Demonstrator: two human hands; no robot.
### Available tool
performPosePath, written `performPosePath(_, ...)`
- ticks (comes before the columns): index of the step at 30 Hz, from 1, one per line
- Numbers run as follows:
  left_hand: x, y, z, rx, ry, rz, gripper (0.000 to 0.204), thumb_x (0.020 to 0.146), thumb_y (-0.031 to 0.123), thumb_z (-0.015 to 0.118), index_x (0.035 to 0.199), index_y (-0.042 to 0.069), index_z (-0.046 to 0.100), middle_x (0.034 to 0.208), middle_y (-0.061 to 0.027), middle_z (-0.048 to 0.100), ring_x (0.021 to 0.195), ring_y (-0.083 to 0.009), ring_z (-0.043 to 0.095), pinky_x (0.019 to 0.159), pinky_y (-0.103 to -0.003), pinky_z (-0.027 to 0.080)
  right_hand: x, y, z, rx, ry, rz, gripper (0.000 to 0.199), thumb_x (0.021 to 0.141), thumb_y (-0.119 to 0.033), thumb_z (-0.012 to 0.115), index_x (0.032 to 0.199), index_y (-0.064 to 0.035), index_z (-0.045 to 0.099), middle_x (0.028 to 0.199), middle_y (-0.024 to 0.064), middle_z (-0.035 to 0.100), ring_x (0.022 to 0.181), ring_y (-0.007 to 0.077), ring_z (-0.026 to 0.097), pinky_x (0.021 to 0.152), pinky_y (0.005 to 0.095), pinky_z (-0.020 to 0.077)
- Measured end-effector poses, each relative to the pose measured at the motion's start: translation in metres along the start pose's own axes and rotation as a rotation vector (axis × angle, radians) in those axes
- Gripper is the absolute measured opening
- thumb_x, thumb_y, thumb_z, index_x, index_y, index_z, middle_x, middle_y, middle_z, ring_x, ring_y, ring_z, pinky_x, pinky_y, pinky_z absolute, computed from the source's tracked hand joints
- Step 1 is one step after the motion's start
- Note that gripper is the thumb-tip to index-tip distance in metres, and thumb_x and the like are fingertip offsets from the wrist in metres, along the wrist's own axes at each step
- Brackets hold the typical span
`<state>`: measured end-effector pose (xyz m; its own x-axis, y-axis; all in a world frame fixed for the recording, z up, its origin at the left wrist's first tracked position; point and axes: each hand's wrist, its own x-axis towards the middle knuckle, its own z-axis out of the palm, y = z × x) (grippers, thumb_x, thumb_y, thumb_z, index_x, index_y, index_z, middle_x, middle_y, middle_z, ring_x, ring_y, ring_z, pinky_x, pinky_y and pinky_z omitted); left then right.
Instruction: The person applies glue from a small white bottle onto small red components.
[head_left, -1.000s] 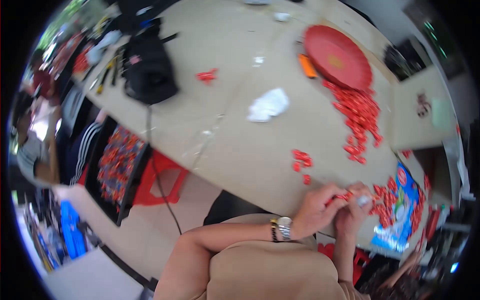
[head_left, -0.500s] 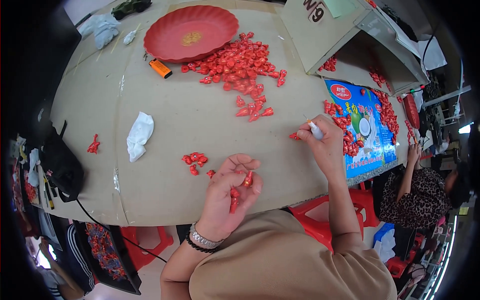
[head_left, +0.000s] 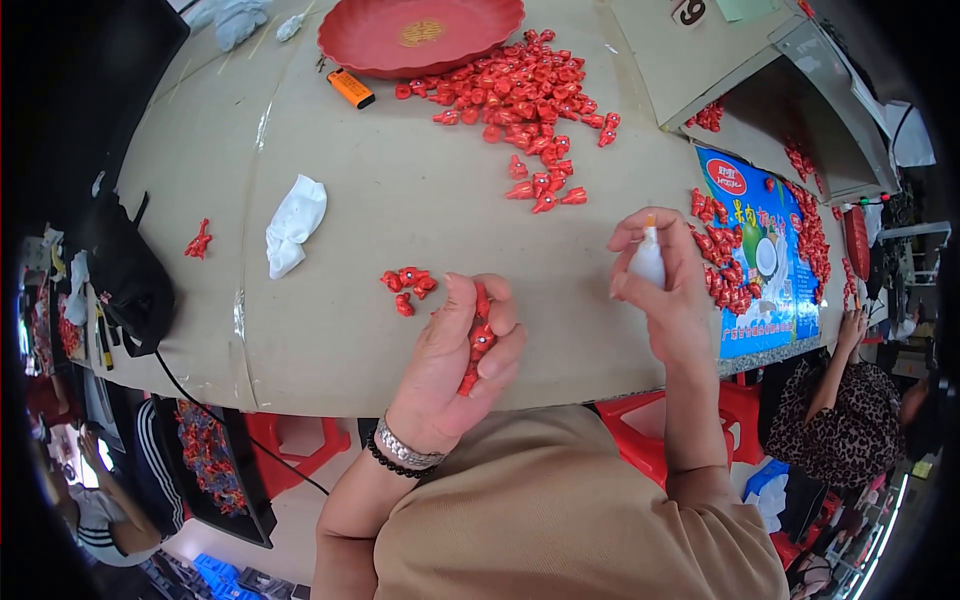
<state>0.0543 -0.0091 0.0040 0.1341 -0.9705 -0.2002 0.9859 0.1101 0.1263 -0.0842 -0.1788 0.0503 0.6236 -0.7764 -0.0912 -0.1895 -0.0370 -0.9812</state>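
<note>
My left hand (head_left: 455, 360) is curled, palm up, around several small red glossy figure pieces (head_left: 483, 340) with tiny white dots; its fingers hide part of them. To its right, my right hand (head_left: 675, 300) grips a small white squeeze bottle (head_left: 649, 258) with an orange tip, held upright above the table. A few matching red pieces (head_left: 408, 279) lie just beyond my left hand. A large heap of red pieces (head_left: 530, 90) spreads across the far middle of the table, beside a red scalloped plate (head_left: 365, 45).
An orange lighter (head_left: 350, 88), a crumpled white tissue (head_left: 297, 225) and a single red figure (head_left: 199, 239) rest on the table (head_left: 400, 190). On the right, more red pieces lie on a blue printed sheet (head_left: 735, 325) by a grey box (head_left: 680, 70). A black bag (head_left: 125, 275) stands at left.
My right hand has turned the bottle upright. The red piece that was by its fingers no longer shows there. My left fingers have shifted around their pieces. The whole view has moved.
</note>
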Motion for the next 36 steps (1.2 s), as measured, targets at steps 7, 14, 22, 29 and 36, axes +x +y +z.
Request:
performPosePath(7, 0.001, 0.005, 0.027, 0.007, 0.132, 0.002, 0.039, 0.100, 0.036, 0.038, 0.117, 0.004, 0.052, 0.091, -0.0018, 0.057, 0.061, -0.0107, 0.046, 0.040, -0.020, 0.031, -0.004, 0.003, 0.029, 0.235, -0.194, -0.073, 0.039, 0.077, 0.002, 0.060, 0.113, -0.0062, 0.045, 0.113, 0.0081, 0.048, 0.079, 0.0143, 0.057, 0.068, 0.0271, 0.0473)
performPosePath(14, -0.002, -0.003, 0.019, -0.014, 0.137, 0.048, 0.029, 0.099, 0.022, 0.043, 0.120, 0.004, 0.051, 0.097, -0.0042, 0.058, 0.069, -0.0115, 0.049, 0.041, -0.021, 0.032, -0.003, 0.006, 0.025, 0.226, -0.191, -0.184, 0.040, 0.080, -0.010, 0.070, 0.113, -0.0007, 0.051, 0.110, 0.0088, 0.052, 0.081, 0.0197, 0.062, 0.064, 0.0267, 0.0490)
performPosePath(22, -0.003, -0.003, 0.014, 0.015, 0.120, 0.095, 0.023, 0.097, 0.021, 0.049, 0.114, 0.008, 0.053, 0.099, -0.0050, 0.061, 0.064, -0.0105, 0.047, 0.042, -0.019, 0.032, 0.003, 0.007, 0.026, 0.403, -0.118, -0.366, 0.033, 0.074, -0.005, 0.075, 0.099, -0.0026, 0.053, 0.100, 0.0148, 0.061, 0.084, 0.0205, 0.064, 0.066, 0.0266, 0.0520)
performPosePath(29, 0.001, -0.007, 0.012, 0.014, 0.122, 0.108, 0.020, 0.097, 0.021, 0.047, 0.112, 0.008, 0.053, 0.096, -0.0041, 0.060, 0.063, -0.0091, 0.046, 0.040, -0.019, 0.032, 0.000, 0.011, 0.026, 0.502, -0.060, -0.506, 0.030, 0.081, -0.018, 0.073, 0.096, -0.0044, 0.052, 0.100, 0.0168, 0.062, 0.083, 0.0190, 0.064, 0.067, 0.0265, 0.0507)
performPosePath(36, 0.007, -0.005, 0.010, -0.078, 0.039, 0.050, 0.017, 0.099, 0.021, 0.044, 0.103, 0.007, 0.053, 0.090, -0.0029, 0.055, 0.061, -0.0090, 0.044, 0.040, -0.020, 0.031, -0.001, 0.015, 0.026, 0.385, -0.040, -0.684, 0.029, 0.083, -0.022, 0.072, 0.094, -0.0043, 0.052, 0.095, 0.0174, 0.063, 0.080, 0.0183, 0.063, 0.066, 0.0270, 0.0499)
